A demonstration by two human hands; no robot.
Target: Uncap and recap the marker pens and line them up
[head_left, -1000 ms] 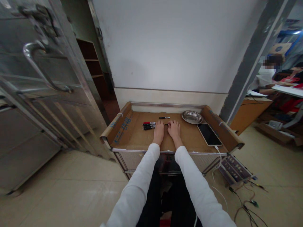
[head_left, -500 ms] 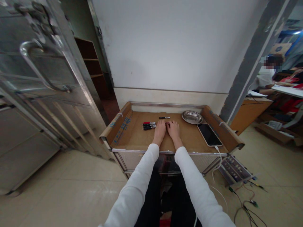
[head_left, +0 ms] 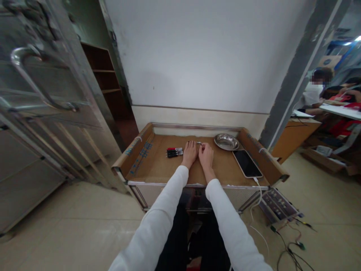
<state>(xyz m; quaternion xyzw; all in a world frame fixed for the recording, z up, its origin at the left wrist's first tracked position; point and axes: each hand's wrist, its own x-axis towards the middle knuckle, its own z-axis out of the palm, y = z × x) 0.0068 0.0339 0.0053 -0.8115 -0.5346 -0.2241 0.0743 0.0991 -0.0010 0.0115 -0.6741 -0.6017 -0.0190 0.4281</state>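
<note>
My left hand (head_left: pixel 191 151) lies flat on the cardboard-lined table top (head_left: pixel 158 171), fingers stretched forward. Its fingertips cover part of a single black pen (head_left: pixel 199 143), whose silver end shows between the hands. Close beside it, my right hand (head_left: pixel 207 153) has its fingers bent into a pinch at that silver end; what they hold is too small to make out. Just left of my left hand lies a row of several black pens (head_left: pixel 174 153), with a red pen (head_left: pixel 174 149) at the far side of the row.
A round metal dish (head_left: pixel 226 142) sits at the back right, with a phone (head_left: pixel 247 163) and its white cable in front. Raised cardboard sides (head_left: pixel 272 163) bound the table. An electrical box (head_left: pixel 279 205) with wires is on the floor. A person sits far right.
Both hands have moved slightly forward, and my left fingertips now cover part of the single black pen that lay uncovered before. My right fingers are more bent. The view has shifted a little.
</note>
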